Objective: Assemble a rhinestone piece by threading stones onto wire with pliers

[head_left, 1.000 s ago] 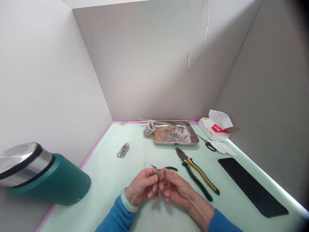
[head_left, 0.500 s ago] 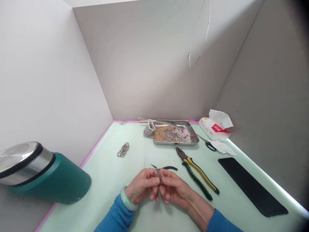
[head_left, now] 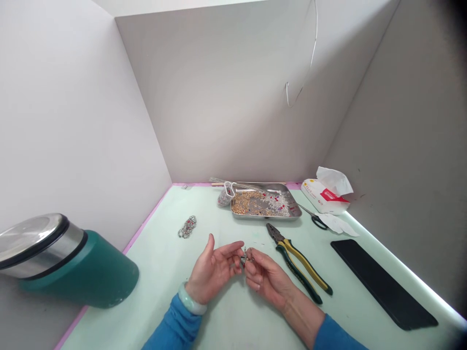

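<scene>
Left hand: (head_left: 213,273) opened out, thumb raised — half a second ago it was pinched against the other; whether its fingertips touch the piece, I cannot tell.
Right hand: (head_left: 269,278) thumb and fingers closed on a small metallic piece.
Small metallic piece: (head_left: 244,255) between the hands, above the table (head_left: 233,330); more visible than before.
Beaded chain: (head_left: 187,227) unmoved, heaped beyond the left hand.
Large pliers: (head_left: 299,265) same place, right of the hands.
</scene>
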The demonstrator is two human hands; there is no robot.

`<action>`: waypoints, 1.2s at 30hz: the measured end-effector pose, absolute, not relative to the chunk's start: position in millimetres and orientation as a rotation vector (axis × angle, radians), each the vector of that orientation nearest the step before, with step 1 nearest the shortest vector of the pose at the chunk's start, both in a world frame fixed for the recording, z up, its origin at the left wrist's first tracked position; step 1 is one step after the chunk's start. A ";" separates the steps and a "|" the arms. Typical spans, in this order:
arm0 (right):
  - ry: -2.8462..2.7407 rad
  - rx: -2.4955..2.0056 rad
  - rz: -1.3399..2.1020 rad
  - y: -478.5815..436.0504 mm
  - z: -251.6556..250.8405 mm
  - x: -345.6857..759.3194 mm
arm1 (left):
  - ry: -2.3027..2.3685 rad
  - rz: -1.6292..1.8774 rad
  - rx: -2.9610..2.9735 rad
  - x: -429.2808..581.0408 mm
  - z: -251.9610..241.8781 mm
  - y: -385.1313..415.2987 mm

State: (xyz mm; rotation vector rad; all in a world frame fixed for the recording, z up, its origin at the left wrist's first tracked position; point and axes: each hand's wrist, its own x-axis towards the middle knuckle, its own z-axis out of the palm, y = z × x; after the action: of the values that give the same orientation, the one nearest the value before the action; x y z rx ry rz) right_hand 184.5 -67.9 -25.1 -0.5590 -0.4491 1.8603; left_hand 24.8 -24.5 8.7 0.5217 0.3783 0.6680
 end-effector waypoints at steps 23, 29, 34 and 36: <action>-0.571 -0.566 1.824 -69.2 -22.1 181.7 | 0.736 0.908 1.432 26.2 -0.2 -26.1; -0.552 -0.550 1.830 -70.3 -21.6 182.0 | 0.793 0.959 1.460 27.7 0.3 -25.8; -0.549 -0.530 1.832 -69.8 -23.0 182.9 | 0.814 1.006 1.503 26.6 2.0 -25.7; -0.550 -0.528 1.833 -69.5 -23.4 182.8 | 0.815 1.021 1.518 25.6 1.9 -25.4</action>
State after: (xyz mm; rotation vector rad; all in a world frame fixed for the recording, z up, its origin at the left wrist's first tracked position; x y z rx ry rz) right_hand 182.8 -69.5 -23.4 -0.5283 -0.5500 1.8325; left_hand 25.6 -25.4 1.9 1.5182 0.8155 1.0209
